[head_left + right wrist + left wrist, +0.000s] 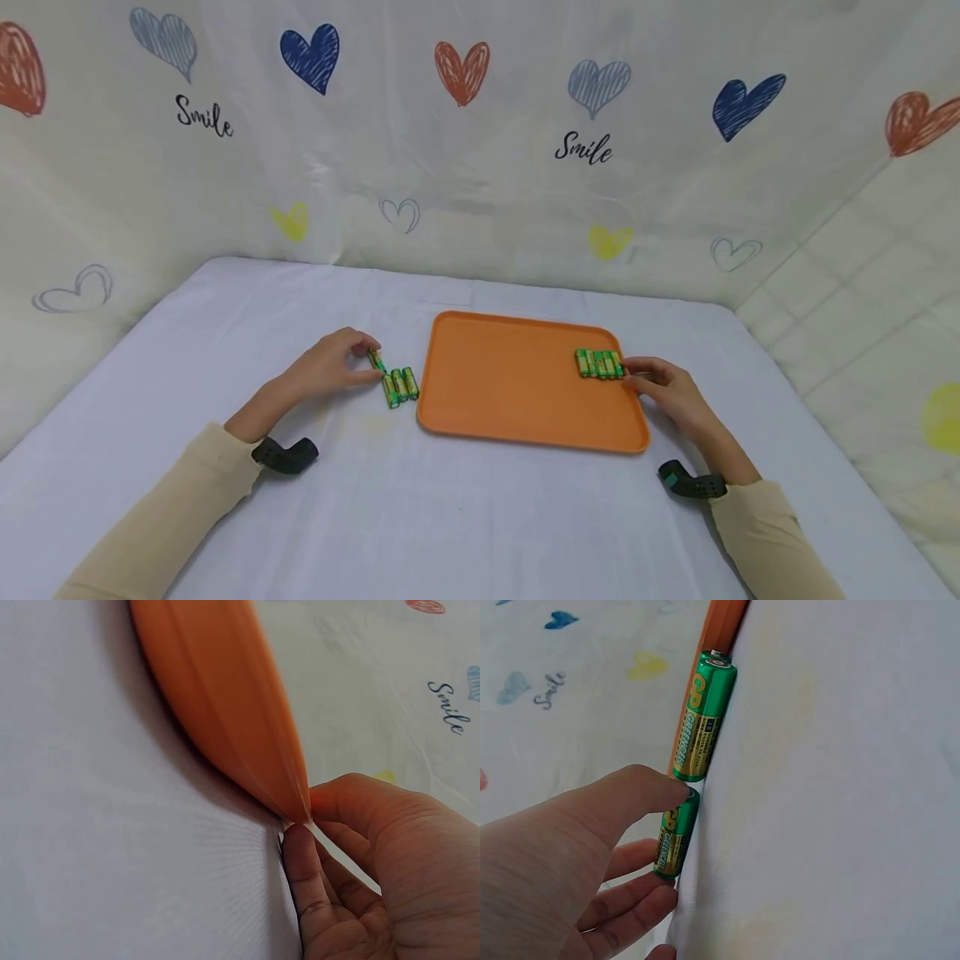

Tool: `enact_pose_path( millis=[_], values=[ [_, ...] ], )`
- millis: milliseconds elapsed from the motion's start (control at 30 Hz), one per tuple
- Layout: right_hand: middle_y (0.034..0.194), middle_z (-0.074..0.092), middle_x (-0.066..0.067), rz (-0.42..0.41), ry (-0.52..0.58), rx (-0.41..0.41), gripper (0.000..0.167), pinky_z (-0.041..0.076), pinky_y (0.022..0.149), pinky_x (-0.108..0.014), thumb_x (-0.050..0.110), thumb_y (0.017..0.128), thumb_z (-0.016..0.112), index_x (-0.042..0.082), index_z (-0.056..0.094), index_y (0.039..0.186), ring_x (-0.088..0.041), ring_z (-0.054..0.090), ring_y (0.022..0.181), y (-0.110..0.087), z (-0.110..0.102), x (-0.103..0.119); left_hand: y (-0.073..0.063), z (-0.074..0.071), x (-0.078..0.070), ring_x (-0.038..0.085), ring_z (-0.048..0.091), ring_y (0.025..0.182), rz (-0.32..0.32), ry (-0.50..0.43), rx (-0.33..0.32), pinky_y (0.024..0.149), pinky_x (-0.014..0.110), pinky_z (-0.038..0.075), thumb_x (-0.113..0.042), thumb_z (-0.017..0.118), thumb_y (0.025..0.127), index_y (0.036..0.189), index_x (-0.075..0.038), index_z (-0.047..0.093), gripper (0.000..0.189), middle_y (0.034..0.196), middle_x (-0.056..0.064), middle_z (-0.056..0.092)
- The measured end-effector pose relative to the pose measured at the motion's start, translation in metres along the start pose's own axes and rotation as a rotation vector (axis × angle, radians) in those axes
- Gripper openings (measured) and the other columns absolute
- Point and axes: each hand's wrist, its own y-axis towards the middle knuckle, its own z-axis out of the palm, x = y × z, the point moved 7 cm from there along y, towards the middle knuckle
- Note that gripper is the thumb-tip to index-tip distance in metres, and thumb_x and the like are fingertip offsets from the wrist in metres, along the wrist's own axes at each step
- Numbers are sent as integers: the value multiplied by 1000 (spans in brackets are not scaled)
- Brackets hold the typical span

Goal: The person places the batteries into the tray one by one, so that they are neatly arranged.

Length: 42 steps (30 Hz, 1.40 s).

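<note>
My left hand (pixel 330 360) pinches a green AA-type battery (pixel 676 836), with the thumb at its upper end and fingers at its lower end. Three more green batteries (pixel 400 387) lie side by side just right of the left hand. In the left wrist view, one battery (pixel 705 720) stands out beyond the thumb. My right hand (pixel 670 396) grips the right rim of the orange tray (pixel 495 375); its fingertips are close to a row of several green batteries (pixel 598 364) inside the tray. The rim hides part of these fingertips in the right wrist view.
The tray lies flat on a white-covered table (pixel 480 517). A white curtain (pixel 517 192) printed with hearts and "Smile" hangs behind the table. Black wrist devices (pixel 287 457) sit on both forearms.
</note>
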Motion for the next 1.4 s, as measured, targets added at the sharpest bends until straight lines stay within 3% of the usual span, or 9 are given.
enact_pose_path(
  millis=[167,400,767,1400],
  values=[
    [121,62,-14,-3,1,5,50,48,77,-15,26,96,64,-2,52,135,1,58,88,1,-2,-1,1,-1,0,27,55,102,0,-15,-7,91,46,45,-26,76,85,117,-2,63,43,111,12,61],
    [128,57,-24,-3,-9,3,51,47,77,-14,26,95,65,-2,51,136,2,57,89,0,-4,1,2,-1,1,26,56,101,3,-30,-25,90,45,45,-26,77,84,116,-2,64,42,108,11,61],
    [124,60,-22,1,-14,10,52,48,77,-15,27,95,65,-2,51,136,2,58,88,1,-7,2,4,-1,-2,25,60,100,14,-28,-44,87,44,48,-27,76,85,116,-4,64,41,113,10,61],
    [122,60,-20,13,0,0,49,47,78,-14,26,95,65,-1,53,135,1,58,87,2,-3,-2,18,-3,-29,22,60,99,59,6,-31,81,39,49,-31,76,84,119,-6,63,44,118,6,59]
  ],
)
